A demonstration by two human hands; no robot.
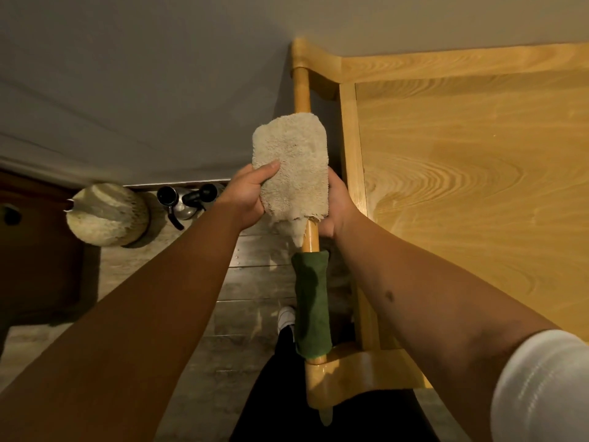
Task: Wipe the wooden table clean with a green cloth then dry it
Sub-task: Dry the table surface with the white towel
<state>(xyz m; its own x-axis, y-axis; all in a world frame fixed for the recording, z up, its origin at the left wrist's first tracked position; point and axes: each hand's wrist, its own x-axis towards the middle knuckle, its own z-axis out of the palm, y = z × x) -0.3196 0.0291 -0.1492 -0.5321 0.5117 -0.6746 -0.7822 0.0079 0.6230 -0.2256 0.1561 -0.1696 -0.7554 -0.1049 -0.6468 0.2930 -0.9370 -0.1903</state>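
A fluffy cream towel (291,161) hangs over the wooden rail (301,90) at the left end of the wooden table (471,186). My left hand (248,196) grips the towel's left edge, thumb on its front. On the towel's right side, my right hand (339,205) holds it between rail and table edge. Nearer to me, the green cloth (312,304) is draped over the same rail, untouched by either hand.
A round woven lamp or basket (106,213) and a metal kettle with black handle (183,202) stand on the grey plank floor to the left. Dark wooden furniture (35,250) fills the far left. My white shoe (285,317) shows below the rail.
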